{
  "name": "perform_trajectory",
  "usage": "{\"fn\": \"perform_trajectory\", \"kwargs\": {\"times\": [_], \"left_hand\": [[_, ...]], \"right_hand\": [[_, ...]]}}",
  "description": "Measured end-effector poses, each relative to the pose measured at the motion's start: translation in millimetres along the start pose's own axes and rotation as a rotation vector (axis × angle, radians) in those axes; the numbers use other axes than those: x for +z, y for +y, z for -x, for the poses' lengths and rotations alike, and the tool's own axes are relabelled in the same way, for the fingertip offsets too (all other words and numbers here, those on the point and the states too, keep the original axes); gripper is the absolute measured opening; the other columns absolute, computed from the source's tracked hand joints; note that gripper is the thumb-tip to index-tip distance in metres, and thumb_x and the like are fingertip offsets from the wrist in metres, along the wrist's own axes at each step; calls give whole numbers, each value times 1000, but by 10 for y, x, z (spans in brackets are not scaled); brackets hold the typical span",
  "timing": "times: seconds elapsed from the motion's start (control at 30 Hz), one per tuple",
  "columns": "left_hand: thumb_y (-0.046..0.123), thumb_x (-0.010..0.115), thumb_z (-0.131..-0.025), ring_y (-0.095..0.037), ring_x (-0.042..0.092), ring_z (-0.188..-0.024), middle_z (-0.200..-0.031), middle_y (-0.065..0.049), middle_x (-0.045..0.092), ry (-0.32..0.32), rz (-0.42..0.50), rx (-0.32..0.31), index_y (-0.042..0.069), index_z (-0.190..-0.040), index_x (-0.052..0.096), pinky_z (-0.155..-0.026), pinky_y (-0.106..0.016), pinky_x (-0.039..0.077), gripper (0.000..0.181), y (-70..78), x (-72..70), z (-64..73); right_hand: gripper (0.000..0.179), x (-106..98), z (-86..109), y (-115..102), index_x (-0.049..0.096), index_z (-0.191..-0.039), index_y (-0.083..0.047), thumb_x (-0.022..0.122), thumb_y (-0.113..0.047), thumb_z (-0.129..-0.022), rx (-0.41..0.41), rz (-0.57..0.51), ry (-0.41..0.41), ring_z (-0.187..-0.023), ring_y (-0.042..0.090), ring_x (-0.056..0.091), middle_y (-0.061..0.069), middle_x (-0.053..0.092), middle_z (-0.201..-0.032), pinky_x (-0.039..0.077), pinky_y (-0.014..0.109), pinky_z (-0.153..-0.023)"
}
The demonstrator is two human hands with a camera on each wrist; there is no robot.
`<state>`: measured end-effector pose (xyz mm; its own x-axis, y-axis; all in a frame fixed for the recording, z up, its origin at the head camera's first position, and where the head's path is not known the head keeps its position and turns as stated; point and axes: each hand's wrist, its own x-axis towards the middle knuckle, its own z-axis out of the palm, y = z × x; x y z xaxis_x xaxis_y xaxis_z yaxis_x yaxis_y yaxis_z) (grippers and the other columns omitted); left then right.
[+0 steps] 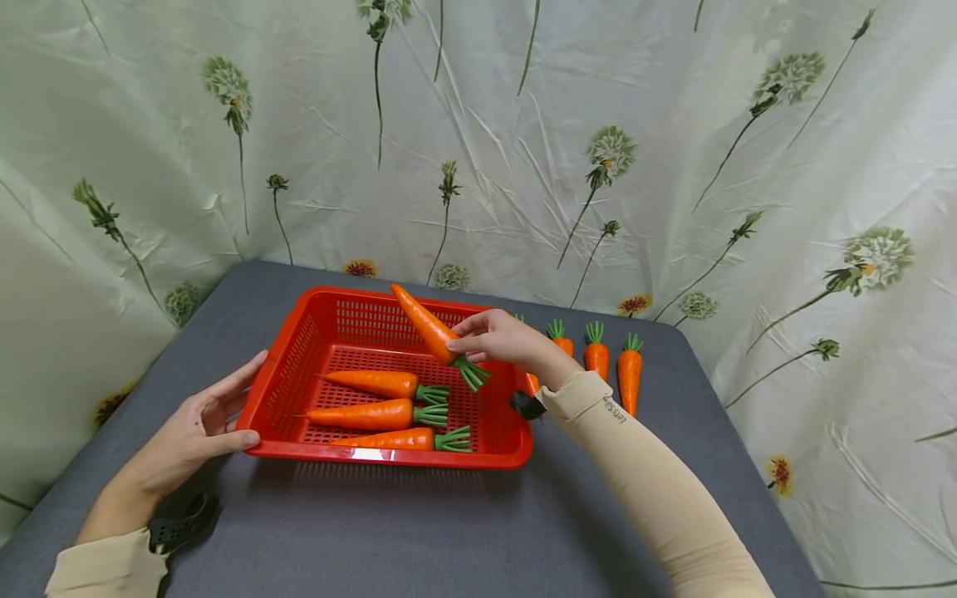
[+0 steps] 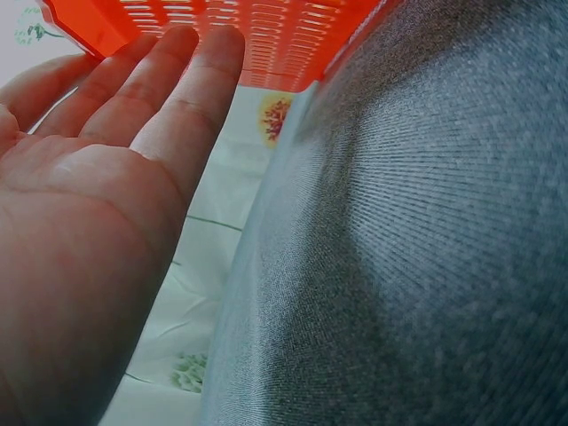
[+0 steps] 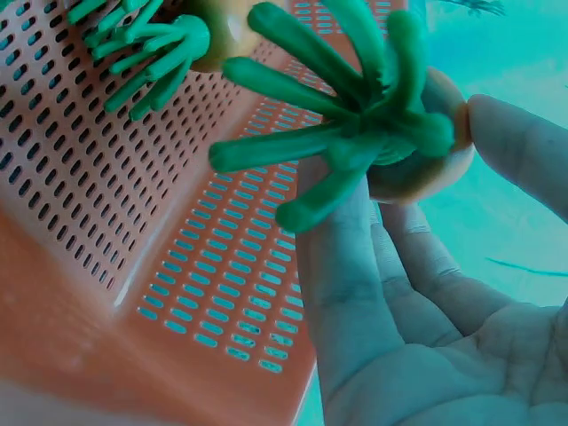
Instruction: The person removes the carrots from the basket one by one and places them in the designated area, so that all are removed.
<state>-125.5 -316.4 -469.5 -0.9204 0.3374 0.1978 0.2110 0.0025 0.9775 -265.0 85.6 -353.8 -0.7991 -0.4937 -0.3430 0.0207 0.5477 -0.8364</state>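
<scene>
A red plastic basket [image 1: 389,457] with slotted walls stands on the grey table, with several orange carrots with green stubby tops lying side by side inside, among them the middle carrot [image 1: 366,414]. Over the basket's back right part, my right hand [image 1: 497,339] pinches another carrot [image 1: 426,322] near its top, between thumb and fingers. Its tip points up and left, its green stems [image 3: 355,115] toward the wrist. My left hand [image 1: 198,419] rests against the basket's left end, thumb at the front corner rim. In the left wrist view its nearly straight fingers [image 2: 169,89] meet the outer wall.
Several more carrots [image 1: 630,378] lie in a row on the table, right of the basket and partly behind my right arm. A white curtain [image 1: 523,224] printed with flowers hangs along the table's back edge and sides. The grey tabletop [image 1: 359,540] extends toward me.
</scene>
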Motion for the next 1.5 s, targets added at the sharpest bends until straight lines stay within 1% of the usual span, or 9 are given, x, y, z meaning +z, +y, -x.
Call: {"fn": "perform_trajectory", "kwargs": {"times": [0.13,0.4,0.53,0.67,0.8,1.03,1.3,1.4,1.5], "left_hand": [[-14,59,-88,-2,54,-129,-160,6,35,-6,16,2,13,-162,16,-86,-29,60,89,0,-2,7],[-15,59,-88,-3,54,-129,-160,6,35,-5,16,4,13,-162,16,-86,-29,60,90,-16,-3,9],[-16,59,-88,-2,55,-129,-159,7,35,-2,10,6,12,-162,16,-86,-28,59,90,-12,-5,12],[-16,59,-88,-2,55,-129,-160,6,35,-7,15,10,12,-162,16,-87,-28,59,91,-15,-8,11],[-16,59,-87,-3,55,-129,-160,6,35,-7,14,12,11,-162,15,-86,-28,60,91,-15,-8,13],[-15,59,-87,-4,56,-127,-159,4,36,-4,6,6,12,-162,16,-85,-30,60,90,-5,-4,2],[-15,60,-88,-3,56,-126,-159,6,36,5,-13,2,13,-162,17,-83,-30,61,90,8,5,-6],[-15,59,-88,-4,56,-126,-159,6,36,6,-10,-1,13,-162,17,-84,-30,60,90,4,11,-7],[-15,60,-88,-3,56,-126,-159,6,36,9,-12,-5,14,-162,17,-83,-29,60,90,6,19,-7]], "right_hand": [[37,-51,80,38,63,-128,-7,69,-24,-96,12,-57,15,-107,18,68,9,68,-122,57,33,-95],[49,-174,261,119,53,-141,-5,65,-26,-98,46,-99,74,-129,30,57,12,58,-138,49,40,-108],[48,-235,351,165,54,-139,-6,64,-29,-99,36,-131,87,-105,20,62,8,63,-125,51,36,-102],[45,-270,432,228,55,-137,-5,64,-28,-99,16,-175,98,-78,12,49,2,60,-100,50,27,-83],[46,-291,513,272,52,-138,-2,62,-24,-100,-1,-222,113,-70,10,43,2,54,-94,44,21,-69],[43,-362,695,367,52,-134,-1,62,-24,-99,10,-201,183,-88,14,61,8,62,-116,56,26,-84],[43,-449,934,555,51,-133,2,60,-24,-100,-6,-251,218,-87,14,61,4,63,-112,55,23,-82],[45,-491,1036,618,50,-134,1,60,-26,-100,6,-267,249,-90,13,65,3,64,-113,57,24,-85],[47,-529,1133,683,48,-135,2,60,-27,-100,27,-288,271,-86,11,65,2,63,-112,56,23,-84]]}}
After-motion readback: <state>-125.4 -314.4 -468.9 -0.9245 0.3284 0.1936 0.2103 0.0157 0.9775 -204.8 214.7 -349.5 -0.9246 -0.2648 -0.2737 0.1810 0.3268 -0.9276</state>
